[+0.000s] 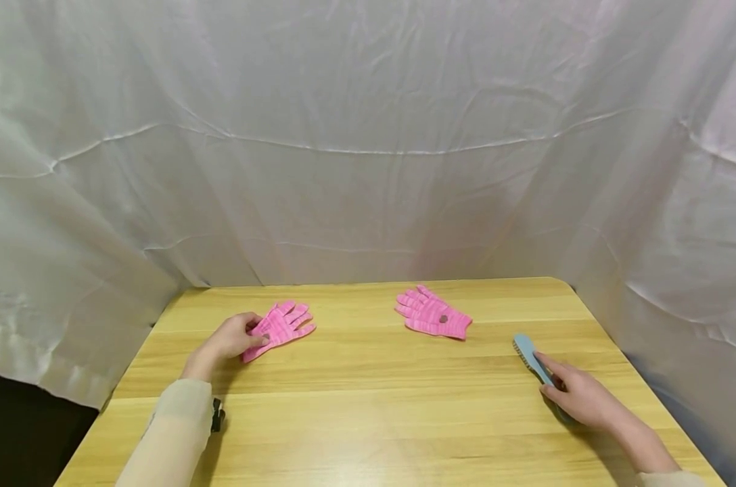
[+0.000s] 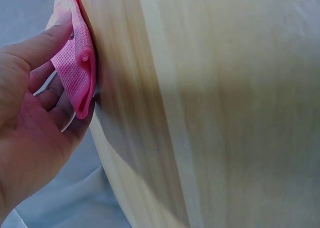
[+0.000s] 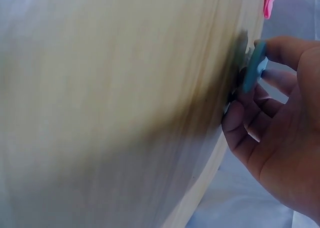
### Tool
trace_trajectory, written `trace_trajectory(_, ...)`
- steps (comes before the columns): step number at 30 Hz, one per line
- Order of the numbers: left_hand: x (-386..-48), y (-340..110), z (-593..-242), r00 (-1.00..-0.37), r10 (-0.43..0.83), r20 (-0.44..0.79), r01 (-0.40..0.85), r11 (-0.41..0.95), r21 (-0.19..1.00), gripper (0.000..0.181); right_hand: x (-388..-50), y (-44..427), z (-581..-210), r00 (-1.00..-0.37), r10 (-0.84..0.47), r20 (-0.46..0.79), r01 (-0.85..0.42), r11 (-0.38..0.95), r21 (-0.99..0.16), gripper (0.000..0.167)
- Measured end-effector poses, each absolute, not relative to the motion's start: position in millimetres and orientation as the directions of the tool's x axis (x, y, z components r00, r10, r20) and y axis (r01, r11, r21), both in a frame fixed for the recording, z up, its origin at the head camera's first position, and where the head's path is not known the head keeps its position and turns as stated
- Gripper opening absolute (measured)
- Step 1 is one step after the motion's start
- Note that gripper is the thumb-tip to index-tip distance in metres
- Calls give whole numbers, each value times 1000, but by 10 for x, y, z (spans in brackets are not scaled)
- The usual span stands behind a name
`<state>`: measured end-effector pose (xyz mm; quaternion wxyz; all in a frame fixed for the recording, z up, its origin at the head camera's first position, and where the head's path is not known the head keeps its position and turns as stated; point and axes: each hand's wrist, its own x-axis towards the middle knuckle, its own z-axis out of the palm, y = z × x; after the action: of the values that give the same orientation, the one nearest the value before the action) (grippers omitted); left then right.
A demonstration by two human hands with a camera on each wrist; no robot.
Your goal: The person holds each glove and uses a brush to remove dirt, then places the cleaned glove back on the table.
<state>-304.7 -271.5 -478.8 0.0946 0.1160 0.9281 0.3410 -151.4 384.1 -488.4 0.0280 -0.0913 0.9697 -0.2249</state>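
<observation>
At the left of the table, my left hand (image 1: 229, 338) pinches the cuff end of a pink knitted glove (image 1: 285, 323) between thumb and fingers. That glove lies with its fingers pointing right and away. In the left wrist view the pink cuff (image 2: 76, 72) sits between my thumb and curled fingers. On the right, my right hand (image 1: 578, 396) grips the handle of a light blue brush (image 1: 526, 348), its bristles facing left. The right wrist view shows the blue handle (image 3: 255, 66) held between thumb and fingers, close to the tabletop.
A second pink glove (image 1: 431, 314) lies flat near the back of the wooden table (image 1: 368, 399), with a dark spot on it and its fingers pointing left. A grey-white curtain (image 1: 368, 189) hangs behind the table and along both sides.
</observation>
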Motion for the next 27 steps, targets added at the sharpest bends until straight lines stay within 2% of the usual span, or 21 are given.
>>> trace_trajectory(8,-3031,-2709,-4785,-956,278,-93,149,736,661,29,-1522,3865,-4899,-986,-165,-1,-149,894,-423,61)
trace_trajectory(16,-3009,-2692,-4772,-958,271,-92,137,718,683,24,-1511,3890,-4905,-991,-136,-11,-115,881,-460,56)
trace_trajectory(20,-2989,-2692,-4758,-958,271,-90,137,714,687,29,-1509,3888,-4895,-993,-118,-8,-101,880,-464,54)
trace_trajectory(27,-2964,-2683,-4781,-951,301,-75,159,679,716,48,-1502,3872,-4887,-995,-97,-3,-85,881,-466,51)
